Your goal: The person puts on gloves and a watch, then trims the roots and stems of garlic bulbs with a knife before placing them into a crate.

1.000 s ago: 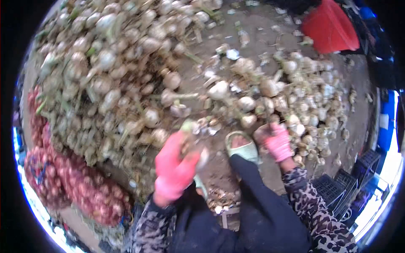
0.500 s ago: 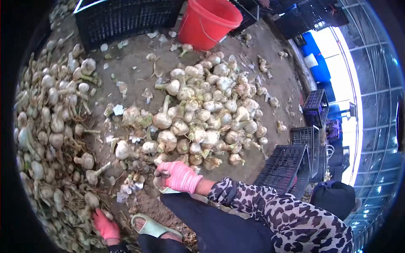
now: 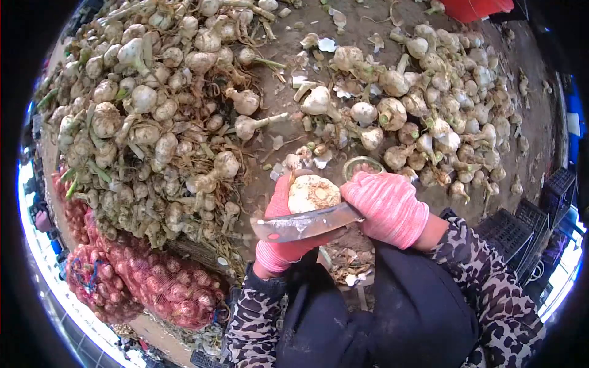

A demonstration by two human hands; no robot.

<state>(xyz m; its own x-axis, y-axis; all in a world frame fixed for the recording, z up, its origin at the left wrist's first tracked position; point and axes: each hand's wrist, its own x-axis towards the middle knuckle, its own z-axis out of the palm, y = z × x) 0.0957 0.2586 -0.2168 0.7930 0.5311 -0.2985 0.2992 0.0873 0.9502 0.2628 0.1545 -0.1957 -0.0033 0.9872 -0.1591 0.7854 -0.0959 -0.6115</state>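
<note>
My left hand [image 3: 283, 211], in a pink glove, is wrapped round a garlic bulb [image 3: 314, 194] whose root side faces up. My right hand [image 3: 389, 205], also gloved in pink, grips a knife [image 3: 307, 224]; its handle is hidden in the fist. The broad, stained blade lies across the near side of the bulb, in front of my left fingers. Both hands are close together above my knees. Beyond them, bulbs with cut stems [image 3: 392, 115] lie on the ground.
A big heap of garlic with stems [image 3: 144, 98] spreads at the left, above red net sacks [image 3: 178, 285] of bulbs. A smaller pile [image 3: 466, 98] lies at the right. Black crates [image 3: 506, 233] stand at the right edge, and a red bucket [image 3: 472, 7] at the top.
The view has swung back left from the right-hand pile. My left hand has come up from the heap with a bulb, and my right hand has brought the knife against it.
</note>
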